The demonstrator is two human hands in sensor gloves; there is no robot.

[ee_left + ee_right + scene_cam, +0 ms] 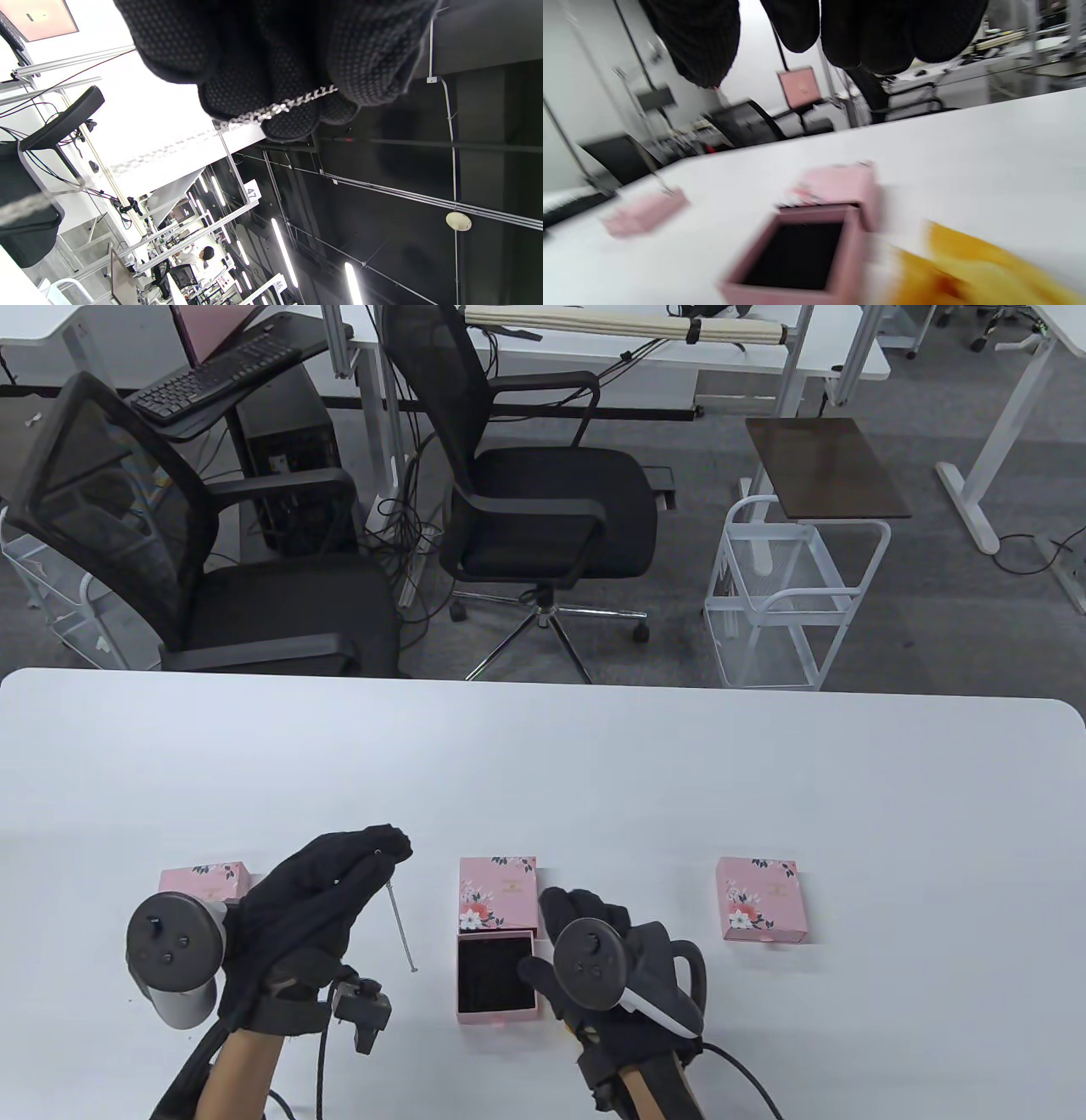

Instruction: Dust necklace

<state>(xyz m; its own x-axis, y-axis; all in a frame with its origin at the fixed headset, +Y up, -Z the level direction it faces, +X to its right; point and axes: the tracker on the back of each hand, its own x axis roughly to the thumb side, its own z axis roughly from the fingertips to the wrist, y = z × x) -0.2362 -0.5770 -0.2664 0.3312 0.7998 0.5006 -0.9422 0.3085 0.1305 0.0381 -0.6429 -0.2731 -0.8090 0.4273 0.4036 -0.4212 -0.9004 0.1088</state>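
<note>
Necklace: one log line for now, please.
necklace lifted, dangling | left hand pinches chain | middle box drawer open | right hand beside drawer, empty

Three pink floral boxes sit on the white worktop [543,763]: one at lower left [206,880], partly behind a glove; one in the lower middle [498,893], its drawer [497,980] pulled out to show black lining; one at lower right [760,898]. One necklace [399,923] dangles in the lower left. Two gloved hands: the left hand [310,912] and the right hand [607,967]. One yellow cloth [971,271] shows, blurred, at the lower right of the right wrist view. Beyond the worktop stand two black office chairs, at upper left [212,585] and upper middle [534,483], and one white wire cart [789,594] at upper right.
</note>
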